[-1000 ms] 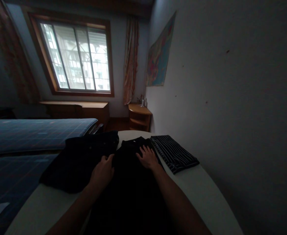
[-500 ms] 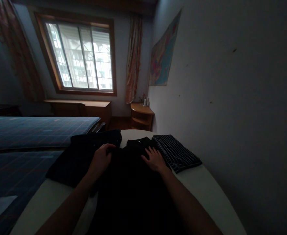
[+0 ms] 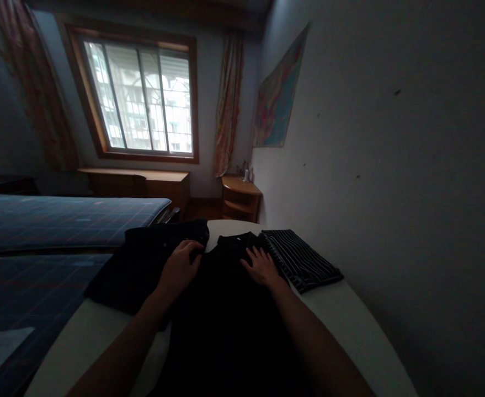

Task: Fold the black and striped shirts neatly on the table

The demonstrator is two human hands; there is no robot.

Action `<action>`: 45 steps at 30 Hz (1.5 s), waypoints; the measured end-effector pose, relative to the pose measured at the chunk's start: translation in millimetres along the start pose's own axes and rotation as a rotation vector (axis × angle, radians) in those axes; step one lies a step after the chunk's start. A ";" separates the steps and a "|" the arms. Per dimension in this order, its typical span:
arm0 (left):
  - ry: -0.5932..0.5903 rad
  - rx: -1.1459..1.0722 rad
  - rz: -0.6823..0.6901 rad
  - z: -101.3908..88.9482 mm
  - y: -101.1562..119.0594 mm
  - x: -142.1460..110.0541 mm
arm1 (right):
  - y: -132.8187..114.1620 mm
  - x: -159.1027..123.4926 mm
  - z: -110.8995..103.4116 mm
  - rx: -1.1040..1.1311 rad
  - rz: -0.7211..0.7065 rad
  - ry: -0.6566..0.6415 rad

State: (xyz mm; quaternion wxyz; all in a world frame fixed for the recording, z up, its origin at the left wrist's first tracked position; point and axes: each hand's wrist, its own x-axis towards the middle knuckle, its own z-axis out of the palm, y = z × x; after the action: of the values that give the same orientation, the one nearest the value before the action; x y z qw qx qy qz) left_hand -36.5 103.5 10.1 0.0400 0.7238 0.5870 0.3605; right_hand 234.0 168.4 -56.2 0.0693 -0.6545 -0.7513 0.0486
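A black garment lies spread on a white round table in front of me. My left hand rests at its upper left edge, fingers curled over the dark cloth where it meets a second dark garment. My right hand lies flat near the collar with fingers stretched out. A folded dark striped cloth sits just right of my right hand, apart from it.
A bed with a blue checked cover runs along the left. A window, a wooden desk and a corner shelf are at the back. A bare wall with a map bounds the right side.
My left hand has slid up and to the right along the garment's left edge toward the collar. My right hand has barely shifted. The view has panned slightly.
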 end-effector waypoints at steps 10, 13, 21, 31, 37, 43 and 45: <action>-0.232 0.440 -0.275 1.5 -60.7 -10.8 | -0.6 -2.9 -1.9 0.004 0.012 -0.007; -0.251 0.400 -0.193 -1.9 -85.9 -6.6 | -1.5 -3.5 -2.3 0.011 0.013 0.000; -0.169 0.444 -0.105 -13.1 -81.4 -0.6 | -2.2 -4.3 -1.7 0.011 0.017 0.013; -0.239 0.346 -0.207 14.3 21.3 -18.3 | -2.2 -6.2 -3.0 0.032 0.003 0.032; -0.188 0.226 -0.106 12.3 -7.3 -8.4 | 0.7 -3.7 1.3 0.044 -0.005 0.035; -0.085 0.135 0.061 12.6 -23.3 -1.9 | -12.2 4.5 -7.6 0.017 0.022 0.095; -0.095 0.120 0.116 15.6 -23.4 -2.1 | -28.6 8.4 -13.7 0.010 -0.038 0.194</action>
State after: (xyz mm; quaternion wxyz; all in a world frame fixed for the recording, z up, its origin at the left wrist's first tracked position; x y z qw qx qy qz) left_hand -47.0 114.5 -13.6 0.0036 0.7738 0.5622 0.2917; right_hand 207.2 172.6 -37.6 0.1459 -0.6415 -0.7530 -0.0124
